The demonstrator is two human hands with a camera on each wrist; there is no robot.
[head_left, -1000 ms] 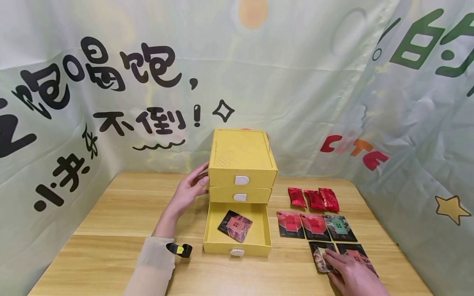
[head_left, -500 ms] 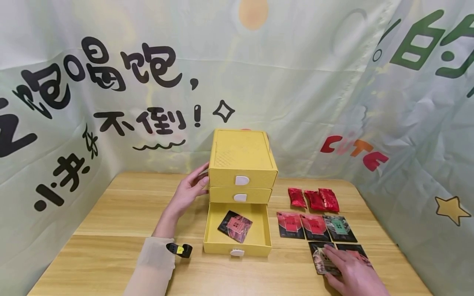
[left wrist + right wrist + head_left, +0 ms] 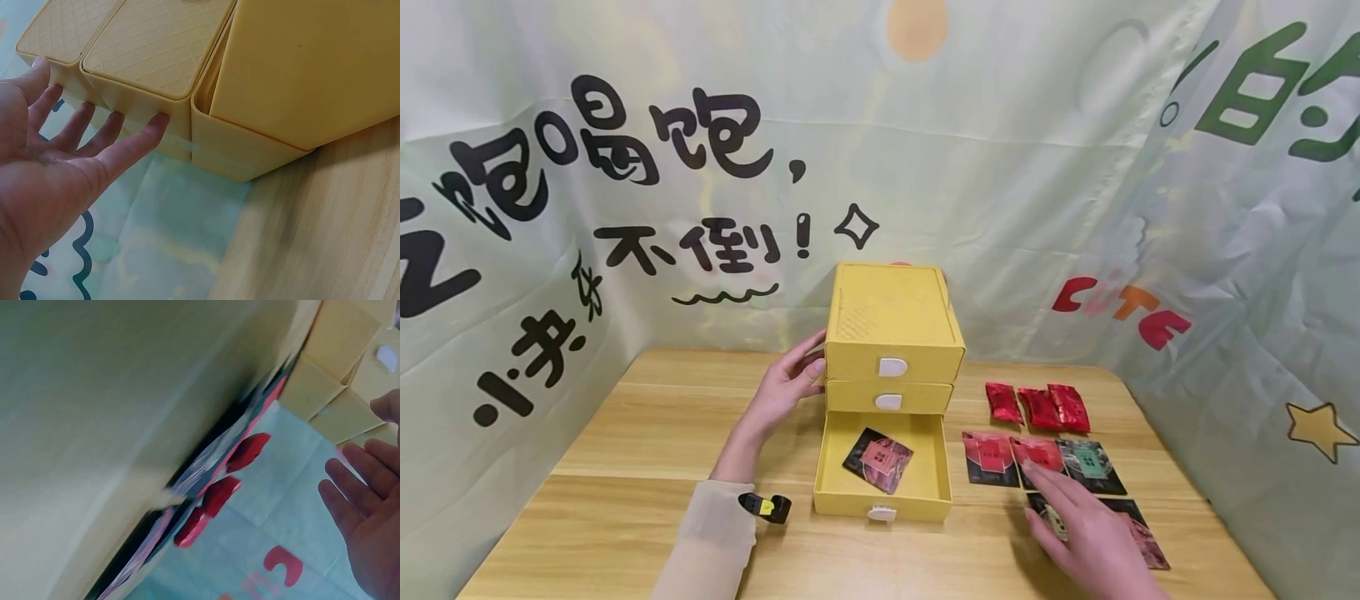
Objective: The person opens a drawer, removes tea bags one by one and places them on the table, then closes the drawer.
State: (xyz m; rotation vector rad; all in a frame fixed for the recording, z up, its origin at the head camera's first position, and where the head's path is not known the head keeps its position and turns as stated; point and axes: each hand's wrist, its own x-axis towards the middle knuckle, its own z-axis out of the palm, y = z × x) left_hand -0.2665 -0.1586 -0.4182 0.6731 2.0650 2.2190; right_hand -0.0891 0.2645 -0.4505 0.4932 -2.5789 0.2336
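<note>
A yellow drawer box (image 3: pixel 895 304) stands on the table, its bottom drawer (image 3: pixel 928 454) pulled out with a dark sachet with a pink label (image 3: pixel 878 460) lying inside. My left hand (image 3: pixel 778 392) rests against the box's left side; in the left wrist view its extended fingers (image 3: pixel 75 128) touch the yellow wall. My right hand (image 3: pixel 1090 529) hovers above the flat sachets at right, fingers extended, holding nothing, as the right wrist view confirms. It partly covers a black sachet (image 3: pixel 1057 521), a pink-and-black one (image 3: pixel 1150 546) and a red-and-black one (image 3: pixel 1037 452).
Another red-and-black sachet (image 3: pixel 991 458) and a green-labelled sachet (image 3: pixel 1092 465) lie in the row behind. Small shiny red packets (image 3: pixel 1003 403) sit farther back. Printed cloth (image 3: pixel 880 150) hangs behind the wooden table (image 3: pixel 625 450).
My right hand has lifted off the front black sachet and moved up and slightly left, over the sachets. The left hand stays at the box, and the drawer is unchanged.
</note>
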